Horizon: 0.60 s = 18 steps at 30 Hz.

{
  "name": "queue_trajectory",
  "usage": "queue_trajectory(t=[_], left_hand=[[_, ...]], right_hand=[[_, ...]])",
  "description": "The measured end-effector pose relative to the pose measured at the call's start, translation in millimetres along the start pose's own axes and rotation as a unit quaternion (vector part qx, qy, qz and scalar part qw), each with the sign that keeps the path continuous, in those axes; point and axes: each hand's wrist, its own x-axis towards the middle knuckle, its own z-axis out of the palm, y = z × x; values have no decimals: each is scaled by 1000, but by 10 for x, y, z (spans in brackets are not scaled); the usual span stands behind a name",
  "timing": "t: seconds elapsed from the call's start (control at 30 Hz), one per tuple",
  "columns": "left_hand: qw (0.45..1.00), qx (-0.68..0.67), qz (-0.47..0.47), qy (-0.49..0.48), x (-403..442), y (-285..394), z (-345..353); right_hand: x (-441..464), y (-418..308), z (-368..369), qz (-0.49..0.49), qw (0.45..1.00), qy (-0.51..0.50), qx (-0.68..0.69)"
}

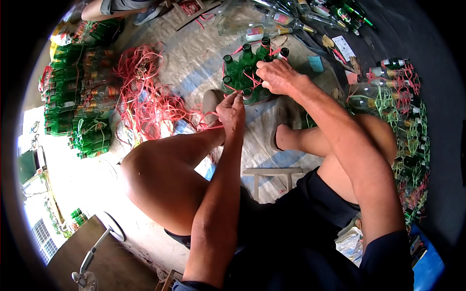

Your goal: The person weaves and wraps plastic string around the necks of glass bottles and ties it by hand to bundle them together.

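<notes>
Between my feet stands a cluster of green glass bottles, upright, with pink plastic strap threaded around and between the necks. My left hand is at the near side of the cluster, thumb and fingers pinched on the pink strap by a front bottle neck. At the right side of the bottles is my right hand, its fingers curled closed next to the necks. What those fingers grip is hidden behind the hand. More strap trails from near my left wrist toward a loose tangle on the left.
Bundled green bottles are stacked at the left. Netted or tied bottles line the right, and loose clear bottles lie at the back. A wooden stool is between my legs. Another person's leg shows at top left.
</notes>
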Motion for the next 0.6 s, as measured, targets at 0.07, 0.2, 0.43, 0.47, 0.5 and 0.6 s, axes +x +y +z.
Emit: queue_trajectory(t=[0.07, 0.2, 0.43, 0.47, 0.5, 0.6], left_hand=[[999, -38, 21, 9, -229, 2, 104], [996, -79, 21, 35, -571, -159, 306], [991, -134, 13, 11, -760, -20, 382], [993, -115, -9, -12, -748, -39, 316], [992, -123, 14, -23, -699, -121, 292], [983, -158, -66, -74, -604, -157, 174]], right_hand=[[-55, 49, -20, -20, 1000, -24, 2], [-183, 98, -71, -54, 997, -38, -27], [-234, 95, 22, -7, 999, -4, -49], [-256, 26, 38, 49, 998, 4, -37], [-281, -35, -4, 94, 995, -3, 10], [-375, -275, -134, 205, 975, 5, 83]])
